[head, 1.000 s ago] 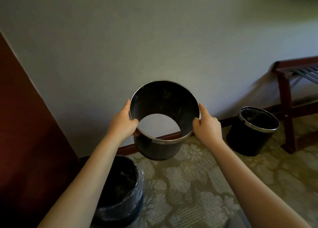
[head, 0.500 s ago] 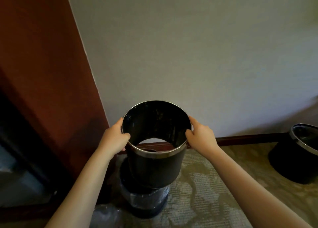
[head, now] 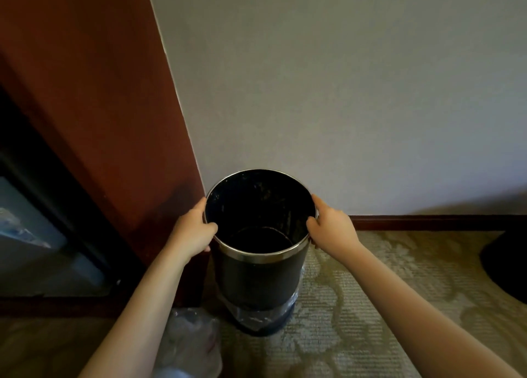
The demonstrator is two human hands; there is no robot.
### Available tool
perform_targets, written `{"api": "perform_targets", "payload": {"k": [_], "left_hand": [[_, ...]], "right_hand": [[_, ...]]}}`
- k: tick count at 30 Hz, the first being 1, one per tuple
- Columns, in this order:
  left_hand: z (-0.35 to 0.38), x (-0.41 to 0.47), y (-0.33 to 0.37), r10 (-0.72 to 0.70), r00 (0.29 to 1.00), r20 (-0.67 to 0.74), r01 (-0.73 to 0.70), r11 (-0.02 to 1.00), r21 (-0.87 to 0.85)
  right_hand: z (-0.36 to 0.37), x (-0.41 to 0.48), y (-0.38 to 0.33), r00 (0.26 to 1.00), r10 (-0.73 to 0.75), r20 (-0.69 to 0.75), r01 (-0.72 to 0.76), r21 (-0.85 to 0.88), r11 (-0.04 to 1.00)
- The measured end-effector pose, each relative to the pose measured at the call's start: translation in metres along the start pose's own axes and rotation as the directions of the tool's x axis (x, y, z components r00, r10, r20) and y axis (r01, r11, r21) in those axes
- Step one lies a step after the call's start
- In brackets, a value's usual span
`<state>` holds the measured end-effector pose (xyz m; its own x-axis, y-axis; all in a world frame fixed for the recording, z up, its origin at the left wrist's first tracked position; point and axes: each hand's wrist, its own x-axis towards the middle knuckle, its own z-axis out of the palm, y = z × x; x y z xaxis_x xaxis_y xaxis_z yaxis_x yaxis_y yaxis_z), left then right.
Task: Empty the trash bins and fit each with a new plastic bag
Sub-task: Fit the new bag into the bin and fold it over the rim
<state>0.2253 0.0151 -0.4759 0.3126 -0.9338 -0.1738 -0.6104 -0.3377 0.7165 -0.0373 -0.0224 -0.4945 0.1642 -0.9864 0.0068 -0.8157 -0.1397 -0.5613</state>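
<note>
A second ago the bin (head: 262, 278) was up in the air, tipped, and the wall (head: 342, 92) showed through it. Now it stands straight, and its bottom meets the bagged bin (head: 265, 319) on the floor. The left hand (head: 194, 232) and right hand (head: 330, 226) each grip its shiny rim (head: 256, 256), one on each side. I think the two parts are going together, so this one is nearly done
</note>
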Motion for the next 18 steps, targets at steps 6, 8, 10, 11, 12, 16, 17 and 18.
{"api": "perform_targets", "payload": {"k": [6,8,10,11,12,16,17,18], "left_hand": [[0.029,0.014,-0.048,-0.071,0.995,0.074,0.070,0.997,0.021],[0.041,0.020,-0.066,-0.089,0.989,0.117,0.084,0.995,0.051],[0.056,0.024,-0.083,-0.122,0.978,0.167,0.111,0.991,0.074],[0.063,0.026,-0.091,-0.140,0.972,0.186,0.128,0.989,0.076],[0.070,0.028,-0.097,-0.157,0.967,0.201,0.145,0.987,0.074],[0.095,0.030,-0.117,-0.204,0.954,0.217,0.194,0.979,0.068],[0.101,0.031,-0.123,-0.220,0.950,0.220,0.209,0.975,0.074],[0.106,0.031,-0.128,-0.232,0.947,0.223,0.222,0.972,0.073]], "right_hand": [[0.041,0.002,0.013,0.991,0.057,0.120,-0.052,-0.050,0.997],[0.059,0.004,0.020,0.983,0.087,0.162,-0.075,-0.075,0.994],[0.076,0.007,0.029,0.971,0.115,0.209,-0.097,-0.093,0.991],[0.084,0.009,0.035,0.966,0.125,0.226,-0.104,-0.104,0.989],[0.092,0.010,0.040,0.961,0.136,0.241,-0.111,-0.116,0.987],[0.119,0.012,0.063,0.949,0.150,0.276,-0.122,-0.117,0.986],[0.126,0.012,0.068,0.948,0.149,0.280,-0.121,-0.114,0.986],[0.133,0.012,0.072,0.946,0.149,0.286,-0.120,-0.118,0.986]]}}
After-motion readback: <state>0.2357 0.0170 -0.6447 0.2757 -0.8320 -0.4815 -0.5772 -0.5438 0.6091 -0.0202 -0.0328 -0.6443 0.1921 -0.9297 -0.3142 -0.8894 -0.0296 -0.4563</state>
